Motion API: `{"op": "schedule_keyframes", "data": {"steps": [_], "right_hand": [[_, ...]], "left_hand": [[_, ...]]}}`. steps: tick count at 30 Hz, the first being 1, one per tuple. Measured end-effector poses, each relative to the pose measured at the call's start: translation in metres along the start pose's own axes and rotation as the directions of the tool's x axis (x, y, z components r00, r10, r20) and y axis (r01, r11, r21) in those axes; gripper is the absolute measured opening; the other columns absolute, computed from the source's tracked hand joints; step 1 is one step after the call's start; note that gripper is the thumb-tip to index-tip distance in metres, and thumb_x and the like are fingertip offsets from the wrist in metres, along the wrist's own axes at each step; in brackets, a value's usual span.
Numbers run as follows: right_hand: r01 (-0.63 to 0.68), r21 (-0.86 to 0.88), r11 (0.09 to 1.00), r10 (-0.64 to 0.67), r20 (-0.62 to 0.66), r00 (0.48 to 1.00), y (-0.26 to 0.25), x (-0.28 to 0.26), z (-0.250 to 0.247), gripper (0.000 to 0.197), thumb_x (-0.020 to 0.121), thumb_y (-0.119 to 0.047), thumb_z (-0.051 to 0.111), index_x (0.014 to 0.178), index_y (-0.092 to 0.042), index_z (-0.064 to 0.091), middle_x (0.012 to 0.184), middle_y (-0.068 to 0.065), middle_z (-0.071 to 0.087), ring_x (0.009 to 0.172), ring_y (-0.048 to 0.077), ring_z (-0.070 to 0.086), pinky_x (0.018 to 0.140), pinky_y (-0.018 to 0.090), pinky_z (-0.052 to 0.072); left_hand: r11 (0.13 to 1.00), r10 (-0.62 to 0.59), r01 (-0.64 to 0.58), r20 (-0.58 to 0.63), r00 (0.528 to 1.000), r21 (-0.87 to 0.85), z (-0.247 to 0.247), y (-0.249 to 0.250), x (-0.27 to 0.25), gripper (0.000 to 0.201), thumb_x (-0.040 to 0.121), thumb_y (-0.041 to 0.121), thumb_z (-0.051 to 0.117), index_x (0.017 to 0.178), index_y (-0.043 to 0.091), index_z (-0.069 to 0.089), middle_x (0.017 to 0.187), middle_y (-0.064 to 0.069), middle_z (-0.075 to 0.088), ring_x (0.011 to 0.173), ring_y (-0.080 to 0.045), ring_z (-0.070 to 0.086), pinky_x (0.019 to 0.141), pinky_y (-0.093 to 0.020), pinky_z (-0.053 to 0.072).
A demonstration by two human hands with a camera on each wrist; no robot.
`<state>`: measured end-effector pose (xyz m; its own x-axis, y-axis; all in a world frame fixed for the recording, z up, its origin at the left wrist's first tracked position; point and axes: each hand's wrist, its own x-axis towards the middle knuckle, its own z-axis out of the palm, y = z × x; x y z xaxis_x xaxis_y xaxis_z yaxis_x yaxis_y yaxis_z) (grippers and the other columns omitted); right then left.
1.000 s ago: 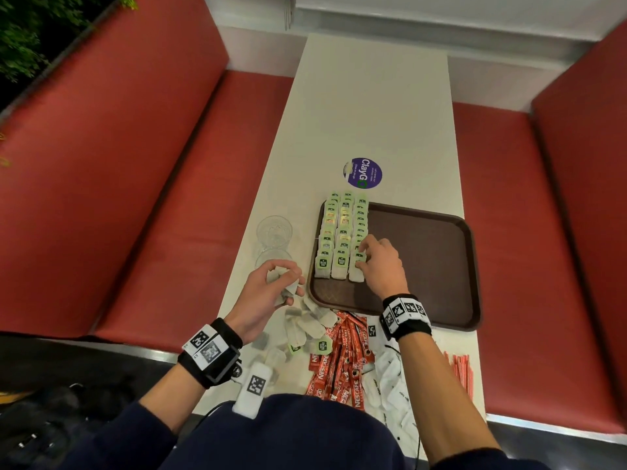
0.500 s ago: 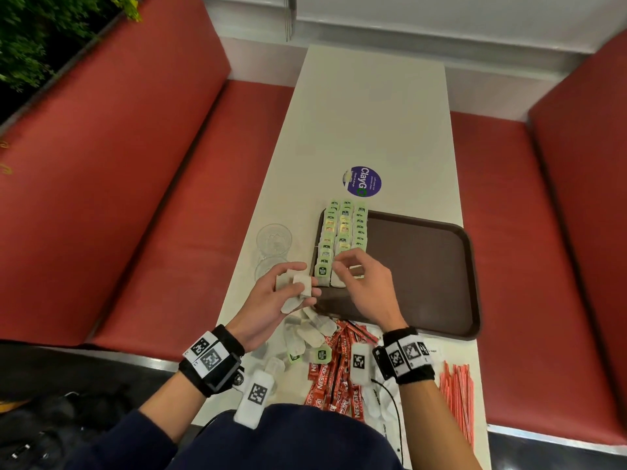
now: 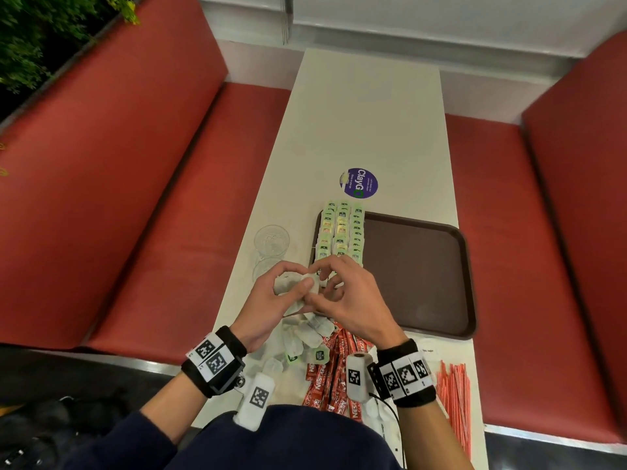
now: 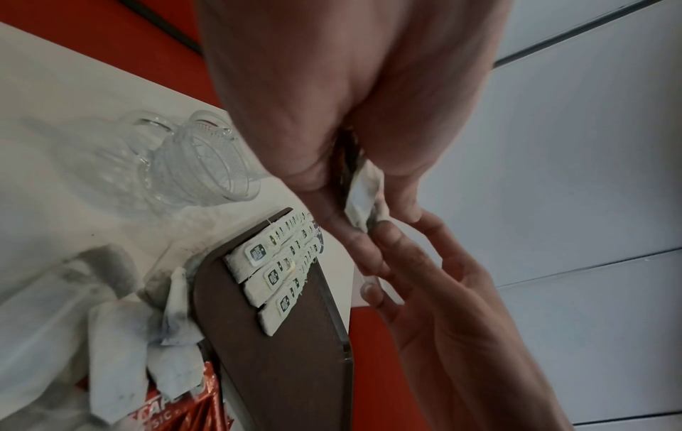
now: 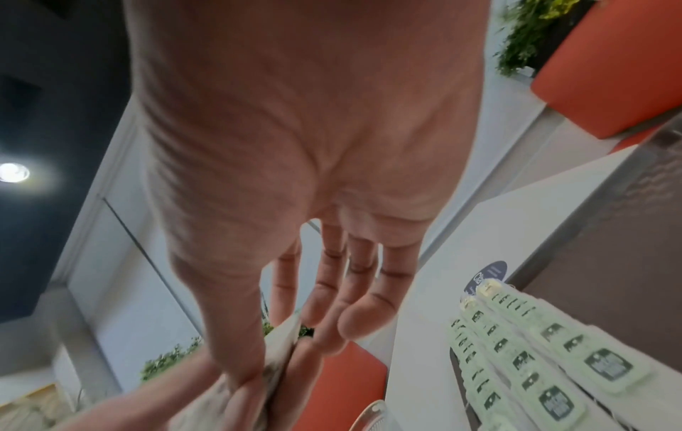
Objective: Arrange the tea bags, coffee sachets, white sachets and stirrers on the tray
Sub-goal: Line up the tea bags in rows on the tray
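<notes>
A: Tea-bag step under way. Our left hand (image 3: 271, 300) grips a small bunch of tea bags (image 3: 288, 286) just short of the tray (image 3: 424, 266). Our right hand (image 3: 346, 296) meets it, thumb and forefinger pinching one bag off the bunch, the other fingers loosely spread.

B: Three rows (image 3: 341, 232) already lie on the tray beyond both hands, along its left side. Loose bags (image 3: 305, 334) sit on the worktop (image 3: 366, 113) under our wrists.

A: Next move, as we judge it: pull that single bag free and lay it at the near end of a row, tag up, overlapping like the others.

B: Coffee sachets (image 3: 325, 378) between our wrists, stirrers (image 3: 454, 401) right of the right wrist, both untouched. White sachets only partly visible.

A: Writing: "NESCAFE" on the red sachets; "ClayGO" on the purple sticker (image 3: 359, 183) beyond the rows. Tag print too small to read.
</notes>
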<state>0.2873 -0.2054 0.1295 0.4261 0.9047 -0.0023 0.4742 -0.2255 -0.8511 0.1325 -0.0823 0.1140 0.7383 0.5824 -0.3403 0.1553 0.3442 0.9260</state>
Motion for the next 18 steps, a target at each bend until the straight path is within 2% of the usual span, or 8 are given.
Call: {"op": "schedule_keyframes", "data": {"steps": [4, 7, 9, 12, 14, 15, 18], "right_hand": [[-0.019, -0.015, 1.0, 0.018, -0.077, 0.997, 0.008, 0.001, 0.007, 0.015, 0.099, -0.031, 0.078, 0.114, -0.031, 0.074, 0.11, -0.012, 0.067, 0.089, 0.009, 0.071, 0.074, 0.016, 0.055], [-0.097, 0.079, 0.992, 0.109, -0.155, 0.982, 0.012, 0.001, 0.008, 0.012, 0.102, -0.023, 0.074, 0.111, -0.03, 0.074, 0.108, -0.016, 0.073, 0.092, 0.007, 0.071, 0.073, 0.015, 0.055], [-0.124, 0.123, 0.985, 0.145, -0.177, 0.973, 0.014, 0.0, 0.01, 0.018, 0.1, -0.016, 0.074, 0.112, -0.029, 0.072, 0.105, -0.016, 0.073, 0.09, 0.007, 0.071, 0.071, 0.016, 0.056], [-0.101, 0.172, 0.98, 0.128, -0.158, 0.979, 0.011, -0.002, 0.011, 0.012, 0.101, -0.013, 0.073, 0.105, -0.024, 0.07, 0.1, -0.012, 0.073, 0.084, 0.007, 0.072, 0.07, 0.018, 0.057], [-0.119, 0.247, 0.962, 0.155, -0.131, 0.979, 0.006, -0.004, 0.009, 0.005, 0.108, -0.017, 0.067, 0.106, -0.02, 0.071, 0.096, -0.008, 0.076, 0.081, 0.006, 0.075, 0.071, 0.015, 0.055], [-0.147, 0.292, 0.945, 0.188, -0.118, 0.975, 0.002, -0.005, 0.008, 0.009, 0.111, -0.023, 0.064, 0.108, -0.019, 0.072, 0.093, -0.005, 0.078, 0.08, 0.007, 0.076, 0.071, 0.015, 0.055], [-0.237, 0.348, 0.907, 0.272, -0.054, 0.961, -0.003, -0.005, 0.007, 0.025, 0.108, -0.049, 0.064, 0.112, -0.025, 0.072, 0.091, 0.0, 0.08, 0.081, 0.013, 0.078, 0.075, 0.025, 0.061]], "left_hand": [[0.987, -0.055, 0.054, 0.0, 0.998, -0.153, 0.003, 0.003, -0.002, 0.028, 0.106, 0.029, 0.064, 0.121, 0.005, 0.066, 0.125, -0.019, 0.075, 0.111, -0.036, 0.077, 0.089, -0.046, 0.067], [0.977, -0.07, 0.07, 0.011, 0.998, -0.203, 0.001, 0.004, -0.003, 0.028, 0.11, 0.023, 0.058, 0.125, 0.001, 0.065, 0.123, -0.024, 0.075, 0.11, -0.043, 0.076, 0.088, -0.041, 0.067], [0.979, -0.058, 0.061, 0.02, 0.998, -0.193, 0.0, 0.004, -0.003, 0.021, 0.109, 0.015, 0.061, 0.126, 0.002, 0.065, 0.123, -0.023, 0.076, 0.11, -0.045, 0.076, 0.088, -0.039, 0.067], [0.991, -0.029, 0.026, -0.019, 0.999, -0.128, 0.002, 0.005, -0.003, 0.022, 0.1, 0.011, 0.076, 0.119, 0.006, 0.068, 0.117, -0.021, 0.079, 0.105, -0.042, 0.078, 0.081, -0.035, 0.066], [0.997, -0.003, -0.002, -0.069, 0.998, -0.073, 0.004, 0.004, -0.002, 0.024, 0.095, 0.009, 0.081, 0.115, 0.006, 0.068, 0.112, -0.021, 0.079, 0.099, -0.04, 0.08, 0.076, -0.033, 0.064], [0.999, 0.009, -0.014, -0.094, 0.996, -0.052, 0.005, 0.003, 0.0, 0.025, 0.093, 0.007, 0.082, 0.114, 0.007, 0.068, 0.112, -0.023, 0.077, 0.096, -0.038, 0.081, 0.074, -0.032, 0.063], [0.999, 0.046, -0.047, -0.152, 0.987, -0.002, 0.005, 0.0, 0.003, 0.03, 0.091, 0.005, 0.086, 0.115, 0.015, 0.07, 0.123, -0.024, 0.068, 0.088, -0.033, 0.08, 0.074, -0.033, 0.064]]}}
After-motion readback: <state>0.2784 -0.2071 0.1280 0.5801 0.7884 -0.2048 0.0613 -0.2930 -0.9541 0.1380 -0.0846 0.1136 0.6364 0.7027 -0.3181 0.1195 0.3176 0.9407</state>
